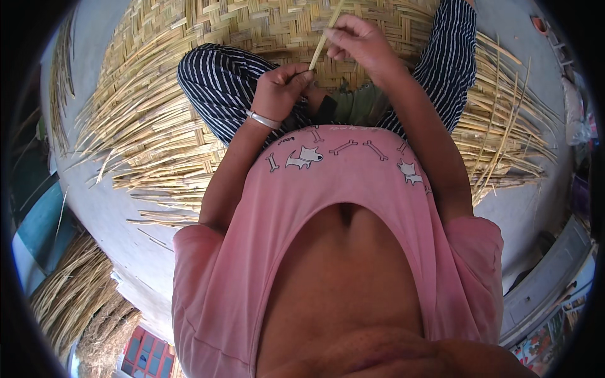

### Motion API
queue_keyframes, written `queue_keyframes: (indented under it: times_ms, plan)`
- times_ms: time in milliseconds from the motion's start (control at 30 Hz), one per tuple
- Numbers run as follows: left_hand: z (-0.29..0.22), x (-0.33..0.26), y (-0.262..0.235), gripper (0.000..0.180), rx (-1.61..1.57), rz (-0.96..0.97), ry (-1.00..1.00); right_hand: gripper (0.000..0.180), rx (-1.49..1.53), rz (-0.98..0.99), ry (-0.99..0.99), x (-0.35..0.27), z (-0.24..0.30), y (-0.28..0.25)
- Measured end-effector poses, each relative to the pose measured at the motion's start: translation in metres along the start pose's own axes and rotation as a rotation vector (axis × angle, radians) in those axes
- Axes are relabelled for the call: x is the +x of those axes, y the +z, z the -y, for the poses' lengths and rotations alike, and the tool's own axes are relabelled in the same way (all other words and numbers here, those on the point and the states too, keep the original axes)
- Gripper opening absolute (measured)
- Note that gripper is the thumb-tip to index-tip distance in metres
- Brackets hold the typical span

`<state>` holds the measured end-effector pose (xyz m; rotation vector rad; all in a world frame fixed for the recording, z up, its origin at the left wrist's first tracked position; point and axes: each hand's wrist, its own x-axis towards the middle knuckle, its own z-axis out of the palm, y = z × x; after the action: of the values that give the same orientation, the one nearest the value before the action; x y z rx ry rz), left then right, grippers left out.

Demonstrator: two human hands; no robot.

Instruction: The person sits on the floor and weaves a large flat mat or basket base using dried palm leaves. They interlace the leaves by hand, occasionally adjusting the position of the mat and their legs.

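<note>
Between my hands a flat, pale yellow-green split strip (322, 45) stands at a slant, its upper end running out of the picture at the top. My left hand (283, 85), below a silver bangle (265, 120) on the wrist, pinches the strip's lower end between thumb and fingers. Higher up, my right hand (362, 44) is closed on the same strip with bent fingers. Under both hands and my crossed legs in striped trousers (220, 82) spreads a large woven mat (252, 22), with loose strip ends sticking out at its sides.
Unwoven strip ends (145, 145) fan out on the left over the grey floor (101, 208), and more strips (504, 126) lie on the right. A bundle of dry stalks (75, 290) rests at the lower left. A grey ledge-like object (542, 277) stands at the lower right.
</note>
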<state>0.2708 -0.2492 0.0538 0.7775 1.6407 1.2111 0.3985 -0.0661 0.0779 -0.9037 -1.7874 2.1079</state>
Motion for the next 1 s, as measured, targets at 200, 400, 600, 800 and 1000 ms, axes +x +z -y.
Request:
queue_keyframes:
  times_ms: [200,400,600,800,1000]
  plan:
    - [-0.009,0.004,0.004,0.021,-0.121,0.076,-0.027,0.021,0.068,0.064,0.054,-0.010,-0.017,0.014]
    - [-0.004,-0.004,-0.004,0.023,-0.315,0.168,-0.147,0.020,0.121,0.115,0.085,-0.013,-0.019,0.016]
    - [-0.009,-0.008,-0.001,0.022,-0.311,0.136,-0.165,0.020,0.137,0.114,0.083,-0.016,-0.022,0.018]
    - [-0.004,-0.007,0.004,0.020,0.020,0.043,0.010,0.016,-0.059,0.098,-0.065,-0.017,-0.030,0.026]
    - [0.014,-0.008,-0.004,0.020,-0.150,0.099,0.013,0.016,-0.046,0.114,-0.030,-0.020,-0.028,0.032]
